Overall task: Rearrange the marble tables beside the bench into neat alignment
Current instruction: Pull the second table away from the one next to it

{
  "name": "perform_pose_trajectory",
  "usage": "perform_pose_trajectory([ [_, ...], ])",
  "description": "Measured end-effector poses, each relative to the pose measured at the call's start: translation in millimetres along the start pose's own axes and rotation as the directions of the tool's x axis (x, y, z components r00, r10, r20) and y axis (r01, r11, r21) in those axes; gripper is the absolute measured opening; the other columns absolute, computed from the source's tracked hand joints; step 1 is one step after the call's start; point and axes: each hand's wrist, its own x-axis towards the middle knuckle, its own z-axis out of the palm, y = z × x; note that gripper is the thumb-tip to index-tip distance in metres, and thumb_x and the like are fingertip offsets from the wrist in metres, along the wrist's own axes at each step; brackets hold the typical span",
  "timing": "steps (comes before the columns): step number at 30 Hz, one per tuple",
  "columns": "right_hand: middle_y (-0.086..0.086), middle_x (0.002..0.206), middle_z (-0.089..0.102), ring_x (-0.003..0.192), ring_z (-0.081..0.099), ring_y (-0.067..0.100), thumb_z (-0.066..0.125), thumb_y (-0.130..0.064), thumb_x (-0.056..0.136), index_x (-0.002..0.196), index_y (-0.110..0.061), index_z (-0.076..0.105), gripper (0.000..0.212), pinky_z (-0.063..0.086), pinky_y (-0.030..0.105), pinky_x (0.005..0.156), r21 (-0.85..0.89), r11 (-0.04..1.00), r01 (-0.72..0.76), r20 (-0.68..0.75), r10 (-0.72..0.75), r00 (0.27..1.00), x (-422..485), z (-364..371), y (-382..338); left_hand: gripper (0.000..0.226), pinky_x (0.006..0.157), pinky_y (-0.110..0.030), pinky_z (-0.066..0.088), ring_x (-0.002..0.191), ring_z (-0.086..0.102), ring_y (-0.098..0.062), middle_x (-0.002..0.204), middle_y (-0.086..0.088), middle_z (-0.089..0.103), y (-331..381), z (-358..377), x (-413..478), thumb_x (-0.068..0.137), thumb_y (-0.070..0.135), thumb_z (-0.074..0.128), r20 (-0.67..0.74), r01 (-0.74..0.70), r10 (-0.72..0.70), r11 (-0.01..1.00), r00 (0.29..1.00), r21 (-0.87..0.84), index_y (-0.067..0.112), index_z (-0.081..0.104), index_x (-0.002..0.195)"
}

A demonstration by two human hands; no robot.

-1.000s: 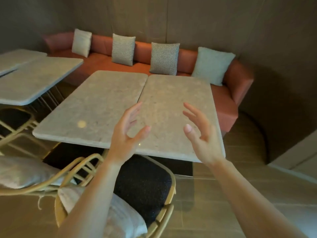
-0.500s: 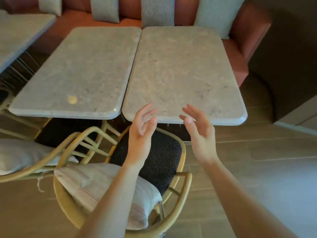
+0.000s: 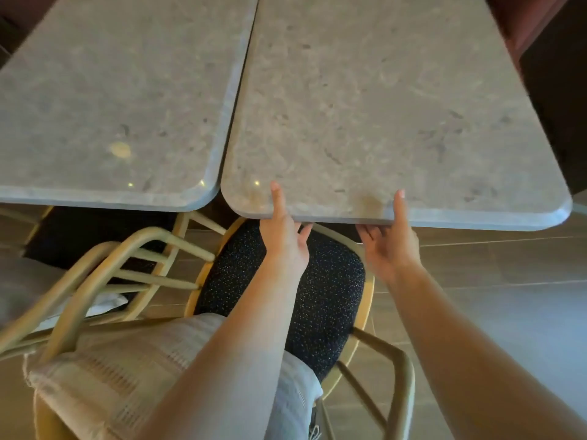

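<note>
Both hands sit on the near edge of the right marble counter (image 3: 381,106), at about 6 o'clock on its top. Left hand (image 3: 284,239): thumb laid on the upper face, fingers (image 3: 305,231) curled under the rim, so clamped on the slab edge. Right hand (image 3: 389,246): same hold, thumb up on the stone, fingers (image 3: 368,231) tucked beneath. Left marble counter (image 3: 111,90) lies at 9 o'clock of the gripped one; long sides run close together with a narrow dark seam between them, which looks to widen toward the near end, though the wide lens may add to that. Near edges do not line up: the right top reaches further toward the viewer than the left. A rattan chair (image 3: 365,281) with a dark speckled seat is tucked under the gripped edge, a pale cushion (image 3: 127,376) at its back. Red bench (image 3: 521,23) shows only as a strip at 1 o'clock. Judgement: grip taken, alignment not yet done. The right top likely needs pushing toward the bench and squaring to its neighbour; the chair may get in the way.
</note>
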Motion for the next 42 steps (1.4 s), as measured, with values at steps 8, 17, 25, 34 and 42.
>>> perform_pose_trajectory([
  [8,0.004,0.110,0.082,0.098,0.081,0.025,0.078,-0.045,0.092,0.126,-0.019,0.072,0.043,0.067,0.040,0.080,0.225,0.974,0.004,-0.103,0.020,0.995,18,25,-4,0.073,0.081,-0.042,0.065,0.092,0.073,-0.024,0.102,-0.001,0.069,15,22,33,0.078,0.065,0.084,-0.322,-0.070,0.021,0.987,0.946,-0.141,0.015,0.054,0.122],
  [17,-0.002,0.107,0.083,0.099,0.080,0.022,0.079,-0.053,0.088,0.118,-0.024,0.073,0.042,0.063,0.040,0.096,0.138,0.989,0.059,-0.103,-0.045,0.994,32,21,-4,0.057,0.065,-0.025,0.059,0.086,0.072,-0.017,0.095,0.007,0.070,-3,31,49,0.084,0.059,0.081,-0.419,-0.325,0.250,0.938,0.873,-0.117,0.019,0.058,0.118],
  [25,0.002,0.113,0.082,0.104,0.079,0.025,0.080,-0.046,0.090,0.122,-0.020,0.071,0.042,0.063,0.046,0.096,0.194,0.978,0.081,-0.077,-0.067,0.995,41,33,6,0.060,0.071,-0.028,0.061,0.091,0.073,-0.018,0.102,0.003,0.071,7,31,65,0.087,0.055,0.080,-0.419,-0.369,0.290,0.922,0.860,-0.119,0.013,0.061,0.126],
  [34,0.002,0.110,0.082,0.097,0.081,0.024,0.084,-0.045,0.086,0.121,-0.018,0.072,0.045,0.064,0.045,0.093,0.199,0.974,0.111,-0.105,-0.092,0.990,46,39,4,0.059,0.060,-0.019,0.056,0.088,0.072,-0.016,0.101,0.004,0.070,8,35,72,0.087,0.052,0.081,-0.441,-0.397,0.308,0.909,0.843,-0.126,0.012,0.060,0.125],
  [42,0.001,0.108,0.083,0.096,0.081,0.023,0.084,-0.047,0.085,0.119,-0.019,0.073,0.046,0.063,0.045,0.095,0.198,0.972,0.129,-0.100,-0.111,0.989,48,37,6,0.057,0.050,-0.011,0.052,0.081,0.071,-0.008,0.097,0.006,0.071,7,34,75,0.087,0.052,0.082,-0.445,-0.418,0.328,0.901,0.834,-0.120,0.013,0.061,0.123],
])
